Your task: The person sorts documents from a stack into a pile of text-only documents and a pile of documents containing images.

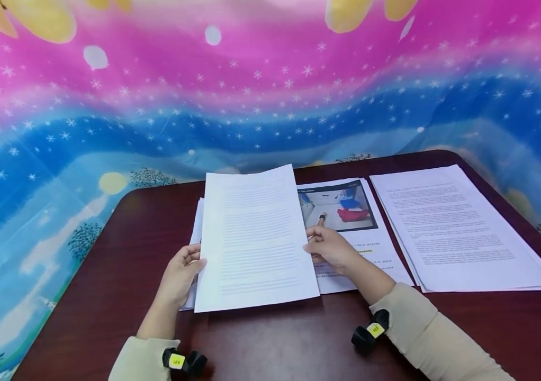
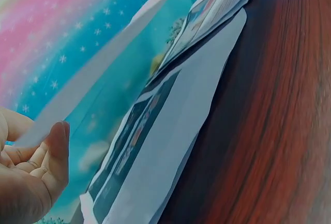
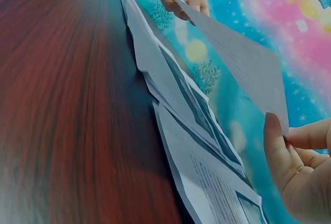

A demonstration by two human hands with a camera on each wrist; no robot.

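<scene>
A printed sheet of paper (image 1: 256,238) is held up above the table, its text side showing in the head view. My left hand (image 1: 181,275) pinches its left edge between thumb and fingers. On the opposite edge, my right hand (image 1: 330,247) pinches the paper the same way. In the left wrist view the sheet (image 2: 98,74) appears nearly edge-on, lifted clear of a paper stack (image 2: 170,125) that lies below. Behind the right hand lies another stack (image 1: 346,264), topped by a page with a colour photo and lines of text.
At the right of the dark red wooden table (image 1: 94,296) sits a third stack of text pages (image 1: 461,227), slightly fanned. A colourful cloth backdrop (image 1: 251,116) hangs behind the table. Each sleeve carries a black wrist device (image 1: 370,330) with a yellow label.
</scene>
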